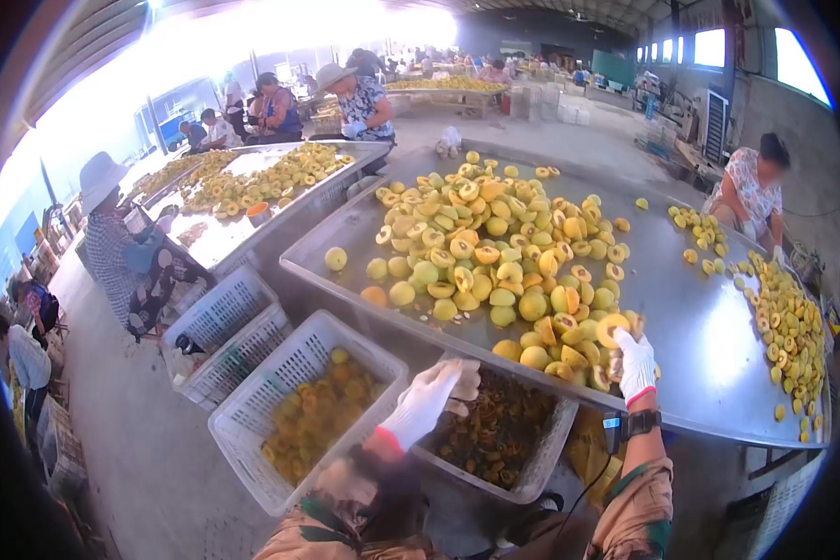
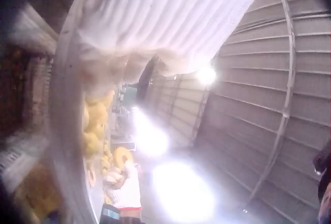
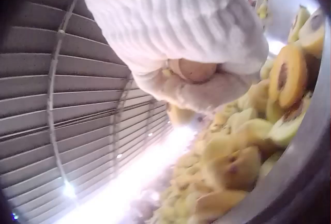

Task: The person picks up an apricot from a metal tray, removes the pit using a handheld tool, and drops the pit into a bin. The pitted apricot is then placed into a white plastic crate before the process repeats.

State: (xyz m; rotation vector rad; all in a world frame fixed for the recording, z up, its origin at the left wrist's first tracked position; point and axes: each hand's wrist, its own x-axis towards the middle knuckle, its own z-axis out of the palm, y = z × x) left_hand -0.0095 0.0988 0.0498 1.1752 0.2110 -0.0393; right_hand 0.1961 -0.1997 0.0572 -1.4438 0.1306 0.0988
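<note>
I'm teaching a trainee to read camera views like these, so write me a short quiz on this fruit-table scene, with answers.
1. What is the right hand holding?
A) a knife
B) a piece of fruit
C) a crate handle

2. True or false: the left hand is bare.

3. Fill in: of the two crates nearest the wearer, below the table, the left crate holds yellow fruit, while the right crate holds contents that look mostly ____.

Key: 1. B. 2. False; it wears a white glove. 3. Dark brown.
</note>
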